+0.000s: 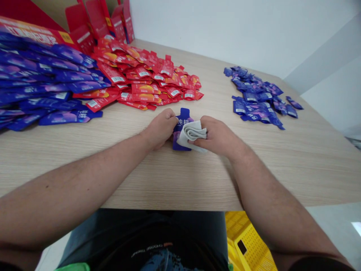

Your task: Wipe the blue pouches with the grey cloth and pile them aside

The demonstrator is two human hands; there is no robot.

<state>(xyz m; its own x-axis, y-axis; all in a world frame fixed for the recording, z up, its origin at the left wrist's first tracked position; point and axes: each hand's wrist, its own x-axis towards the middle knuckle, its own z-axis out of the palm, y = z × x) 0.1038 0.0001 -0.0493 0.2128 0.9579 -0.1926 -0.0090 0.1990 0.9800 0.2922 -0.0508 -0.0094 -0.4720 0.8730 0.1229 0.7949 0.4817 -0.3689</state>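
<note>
A blue pouch with a spout (pixel 182 121) lies on the wooden table (pixel 180 177) between my hands. My left hand (pixel 160 127) is closed on its left edge and holds it in place. My right hand (pixel 216 134) is closed on a folded white cloth (pixel 191 133), which rests on the pouch's right side. Both forearms reach in from the near edge.
A big pile of blue pouches (pixel 42 86) fills the far left. Red pouches (pixel 146 81) lie heaped behind it, with red cartons (pixel 101 19) at the back. A smaller group of blue pouches (pixel 259 98) sits at the right. A yellow crate (pixel 248 244) stands below the table.
</note>
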